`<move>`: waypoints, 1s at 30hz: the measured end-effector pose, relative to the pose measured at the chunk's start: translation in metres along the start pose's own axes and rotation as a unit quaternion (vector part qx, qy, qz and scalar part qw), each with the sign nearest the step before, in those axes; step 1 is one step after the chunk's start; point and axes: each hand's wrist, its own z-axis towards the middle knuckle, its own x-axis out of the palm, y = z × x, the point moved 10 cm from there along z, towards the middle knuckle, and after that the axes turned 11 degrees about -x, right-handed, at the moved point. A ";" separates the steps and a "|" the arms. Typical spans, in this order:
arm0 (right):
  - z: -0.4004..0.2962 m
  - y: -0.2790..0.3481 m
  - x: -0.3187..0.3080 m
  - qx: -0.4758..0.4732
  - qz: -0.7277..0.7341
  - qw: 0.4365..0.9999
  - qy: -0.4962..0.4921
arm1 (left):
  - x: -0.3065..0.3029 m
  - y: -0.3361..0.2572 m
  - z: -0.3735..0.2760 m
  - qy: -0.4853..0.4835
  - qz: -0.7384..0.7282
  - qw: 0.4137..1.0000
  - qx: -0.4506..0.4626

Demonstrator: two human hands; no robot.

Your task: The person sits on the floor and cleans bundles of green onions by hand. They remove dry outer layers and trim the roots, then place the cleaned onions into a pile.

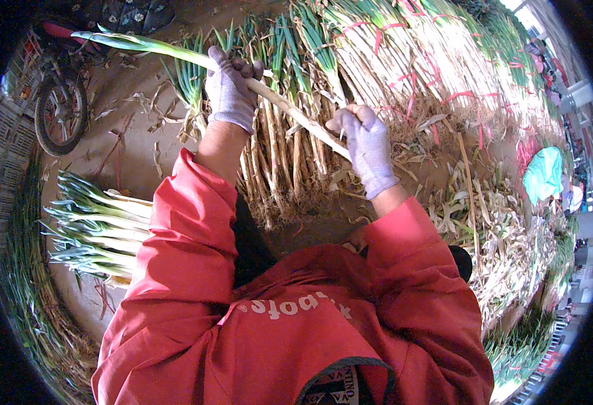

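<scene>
My left hand [231,91], in a pale glove with dark fingertips, is closed around a long green onion [296,112] near where its green leaves begin. The leaves point to the upper left, and the pale stalk runs down to the right. At the stalk's lower end is my right hand [365,144], also gloved, with its fingers curled; whether they grip the stalk or a strip of its skin I cannot tell. Beneath the stalk lies a row of unpeeled green onions [276,152] with dry skins and roots. To the left, cleaner green onions [109,223] lie side by side.
Onion bundles tied with red ribbon [428,61] fill the upper right. Dry peeled leaves [509,263] are heaped on the right, near a turquoise bag [543,174]. A wheeled vehicle's tyre [61,115] stands at the upper left. More onions [33,283] line the left edge.
</scene>
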 end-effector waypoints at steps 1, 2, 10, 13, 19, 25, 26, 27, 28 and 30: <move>0.001 0.000 -0.005 0.001 0.062 0.998 -0.013 | -0.001 -0.003 0.002 0.004 -0.005 1.000 0.000; 0.001 -0.001 -0.014 0.026 0.073 0.996 -0.032 | -0.003 -0.007 0.004 0.008 -0.010 1.000 -0.001; -0.015 0.017 0.028 0.037 -0.129 0.950 0.284 | -0.004 -0.018 0.005 -0.001 -0.016 1.000 0.010; -0.008 0.024 0.021 -0.002 -0.160 0.961 0.226 | 0.002 -0.022 0.004 0.030 -0.017 0.999 0.020; -0.014 0.013 0.025 0.010 -0.136 0.967 0.217 | 0.003 -0.023 0.002 0.035 -0.017 0.999 0.015; -0.024 -0.006 0.032 0.112 0.086 0.970 0.197 | 0.011 -0.025 -0.010 0.024 -0.030 0.999 0.000; -0.024 -0.004 0.033 0.106 0.038 0.969 0.221 | 0.011 -0.027 -0.004 0.055 -0.035 0.998 -0.005; -0.023 -0.003 0.031 0.100 -0.012 0.965 0.242 | 0.016 -0.027 -0.002 0.087 -0.040 0.995 -0.012; -0.027 -0.019 0.031 0.121 -0.038 0.958 0.259 | 0.022 -0.023 -0.001 0.122 -0.057 0.990 -0.034; -0.026 -0.008 0.031 0.074 -0.088 0.953 0.280 | 0.036 -0.018 -0.004 0.191 -0.091 0.974 -0.078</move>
